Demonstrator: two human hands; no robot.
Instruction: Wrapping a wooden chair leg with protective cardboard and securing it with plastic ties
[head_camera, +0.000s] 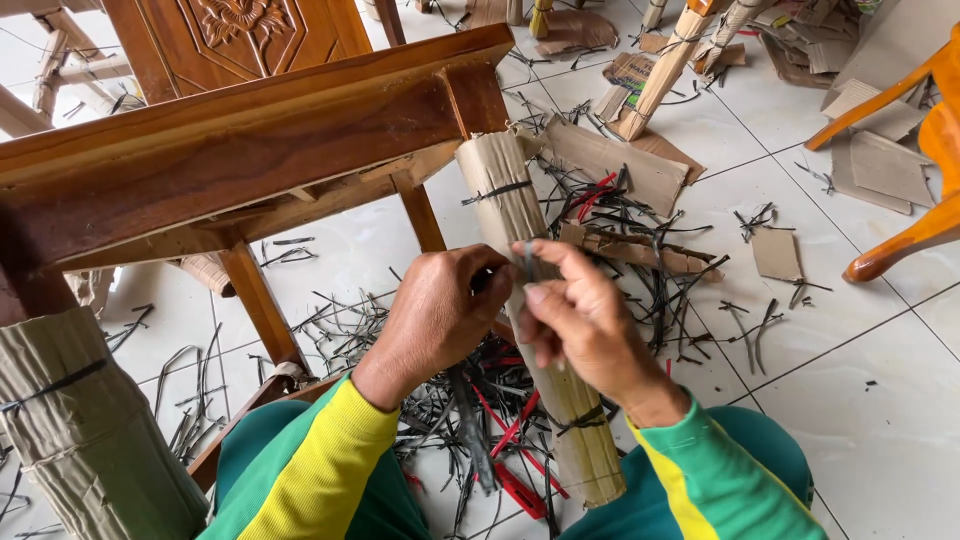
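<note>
- Head view: brown wooden chair leg wrapped in ribbed tan cardboard (535, 330), running from the dark wooden chair frame (250, 150) down to between the person's knees.
- Left hand (440, 315): clenched against the wrapped leg at mid-length; what it grips I cannot tell.
- Right hand (585, 320): just beside the leg, fingers pinching a thin black plastic strap (527, 262).
- Black strap band (497, 190) circles the leg above the hands.
- Risk: the pinched strap may slip and loosen the cardboard.
- Risk: cut strap offcuts (640, 250) litter the white tile floor (870, 400) beside the leg and could snag.
</note>
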